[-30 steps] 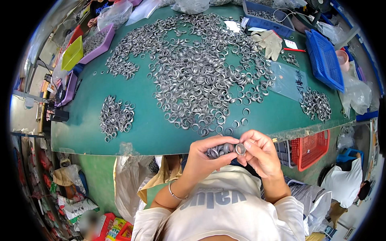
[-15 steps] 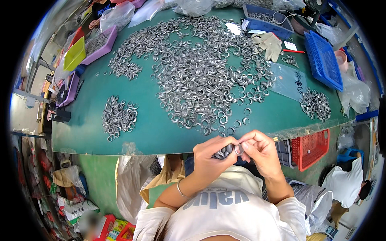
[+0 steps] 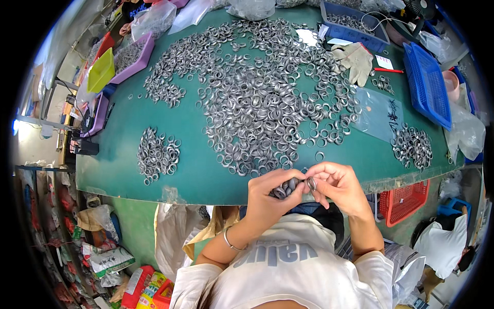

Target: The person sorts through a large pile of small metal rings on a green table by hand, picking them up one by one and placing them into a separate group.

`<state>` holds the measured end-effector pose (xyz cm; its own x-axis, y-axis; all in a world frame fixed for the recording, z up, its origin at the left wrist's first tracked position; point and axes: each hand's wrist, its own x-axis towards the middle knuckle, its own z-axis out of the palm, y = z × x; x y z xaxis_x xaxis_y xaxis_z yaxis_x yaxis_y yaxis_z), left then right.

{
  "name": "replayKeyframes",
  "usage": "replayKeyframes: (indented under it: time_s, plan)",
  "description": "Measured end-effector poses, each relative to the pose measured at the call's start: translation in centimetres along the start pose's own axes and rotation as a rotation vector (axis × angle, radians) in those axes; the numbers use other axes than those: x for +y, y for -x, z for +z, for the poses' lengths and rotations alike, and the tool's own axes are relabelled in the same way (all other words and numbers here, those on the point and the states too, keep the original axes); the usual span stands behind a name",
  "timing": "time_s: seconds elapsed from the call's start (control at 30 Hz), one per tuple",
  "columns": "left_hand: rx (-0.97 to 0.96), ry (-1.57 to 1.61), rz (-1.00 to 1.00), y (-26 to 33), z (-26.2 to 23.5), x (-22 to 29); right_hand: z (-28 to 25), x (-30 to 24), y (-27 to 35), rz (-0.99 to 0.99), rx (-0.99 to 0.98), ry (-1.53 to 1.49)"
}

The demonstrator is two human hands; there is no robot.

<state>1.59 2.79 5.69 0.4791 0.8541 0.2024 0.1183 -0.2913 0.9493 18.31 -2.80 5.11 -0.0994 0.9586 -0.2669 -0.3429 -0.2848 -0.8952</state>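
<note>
Over the near edge of the green table (image 3: 118, 116), my two hands meet in front of my chest. Several dull grey metal rings (image 3: 284, 189) are bunched in my left hand (image 3: 265, 202), its fingers curled around them. My right hand (image 3: 338, 188) pinches a single metal ring (image 3: 311, 184) between thumb and fingers, right beside the left fingertips. A large loose heap of the same rings (image 3: 252, 108) spreads across the middle of the table, its near side close to my hands. Smaller piles lie apart: one left pile (image 3: 158, 155) and one right pile (image 3: 412, 148).
At the right are stacked blue baskets (image 3: 428, 85), a work glove (image 3: 355, 62), a red pen (image 3: 388, 70) and a clear plastic bag (image 3: 378, 113). A blue bin (image 3: 355, 32) stands behind. Purple (image 3: 136, 64) and yellow-green trays (image 3: 101, 72) line the left. A red basket (image 3: 405, 203) sits below the edge.
The ring in my right hand now sits slightly further right and higher, turned differently. A few loose rings near the heap's front edge are no longer visible. The whole view has shifted slightly.
</note>
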Motion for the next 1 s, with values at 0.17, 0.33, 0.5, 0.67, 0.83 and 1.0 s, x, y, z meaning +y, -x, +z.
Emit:
replayKeyframes:
  time_s: [0.17, 0.33, 0.5, 0.67, 0.83, 1.0]
  plan:
    - [0.012, 0.072, -0.117, -1.3, 0.3, -0.5, -0.9, -0.7, -1.6, -0.058, 0.033, -0.024]
    - [0.012, 0.055, -0.107, -2.1, 0.8, -0.6, -1.1, -0.5, -2.6, -0.128, 0.067, -0.167]
    - [0.109, 0.040, 0.015, -2.5, 1.6, -1.1, -0.1, 0.1, -2.7, -0.184, 0.136, -0.335]
    - [0.083, -0.088, 0.073, -3.9, 1.1, -1.0, 0.2, -0.5, -4.2, -0.268, 0.238, -0.278]
    - [0.056, -0.104, 0.096, -6.1, 0.4, -1.3, -0.3, -0.7, -6.2, -0.376, 0.233, -0.043]
    - [0.026, -0.066, 0.073, -7.9, -0.3, -1.5, -1.1, -1.6, -8.0, -0.483, 0.275, 0.135]
